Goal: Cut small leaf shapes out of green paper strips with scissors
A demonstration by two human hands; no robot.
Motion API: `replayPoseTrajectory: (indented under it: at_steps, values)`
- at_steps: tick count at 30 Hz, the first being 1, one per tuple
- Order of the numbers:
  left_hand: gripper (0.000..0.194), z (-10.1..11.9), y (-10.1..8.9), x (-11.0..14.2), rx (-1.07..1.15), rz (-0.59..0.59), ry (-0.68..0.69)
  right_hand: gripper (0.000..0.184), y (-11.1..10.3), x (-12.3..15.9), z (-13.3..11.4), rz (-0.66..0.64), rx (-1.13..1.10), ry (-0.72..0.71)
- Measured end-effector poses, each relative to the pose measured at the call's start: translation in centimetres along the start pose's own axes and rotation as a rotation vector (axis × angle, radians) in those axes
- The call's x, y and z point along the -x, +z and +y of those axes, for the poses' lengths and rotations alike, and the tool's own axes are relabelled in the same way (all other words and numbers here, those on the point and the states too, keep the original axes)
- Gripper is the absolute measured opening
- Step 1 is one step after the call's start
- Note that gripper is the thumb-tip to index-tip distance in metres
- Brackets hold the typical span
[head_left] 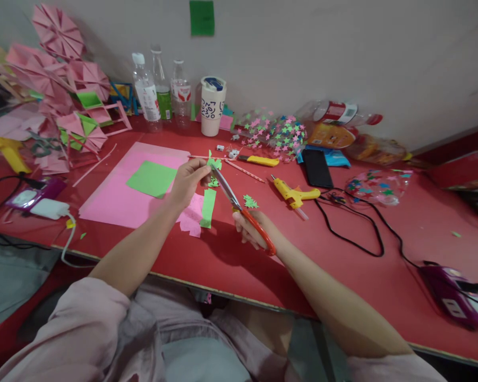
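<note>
My left hand pinches a small cut piece of green paper above the red table. In my right hand is a pair of scissors with orange-red handles, its blade tips at the edge of that piece. Under the hands lie a green paper strip and a scrap of pink paper. A small tree-shaped green cutout rests just right of the blades. Left of my left hand, a green paper sheet lies on large pink paper.
A yellow glue gun, a yellow cutter knife and a black phone lie to the right, with a black cable. Bottles and a white cup stand by the wall. Pink paper crafts fill the back left.
</note>
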State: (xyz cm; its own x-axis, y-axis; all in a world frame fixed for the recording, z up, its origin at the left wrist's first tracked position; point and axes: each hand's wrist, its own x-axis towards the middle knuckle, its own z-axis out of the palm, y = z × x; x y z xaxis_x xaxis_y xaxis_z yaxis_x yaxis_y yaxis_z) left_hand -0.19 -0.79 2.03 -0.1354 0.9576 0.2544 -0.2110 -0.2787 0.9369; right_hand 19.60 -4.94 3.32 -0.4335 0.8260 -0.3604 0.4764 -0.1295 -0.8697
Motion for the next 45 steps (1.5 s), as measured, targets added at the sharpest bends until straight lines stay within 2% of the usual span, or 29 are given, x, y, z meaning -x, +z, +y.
replayPoseTrajectory:
  at_steps: [4,9,16,23,45]
  values:
    - [0.014,0.1,-0.1,-0.1,-0.001,-0.009,0.004,0.046,0.0,0.1,0.1,0.008,-0.02,-0.032]
    - [0.011,0.3,-0.2,-0.2,-0.013,0.033,0.033,0.046,0.1,0.3,0.2,-0.001,-0.042,-0.04]
    - [0.013,0.4,0.4,0.2,0.028,0.038,0.057,0.046,0.1,-0.5,1.1,-0.026,-0.046,-0.012]
    - [0.015,0.3,1.3,0.8,0.098,0.068,0.046,0.044,0.8,0.4,0.7,-0.041,-0.095,-0.129]
    - [0.018,0.0,1.7,1.2,0.078,0.083,-0.015,0.044,1.6,0.6,0.5,0.018,-0.085,-0.066]
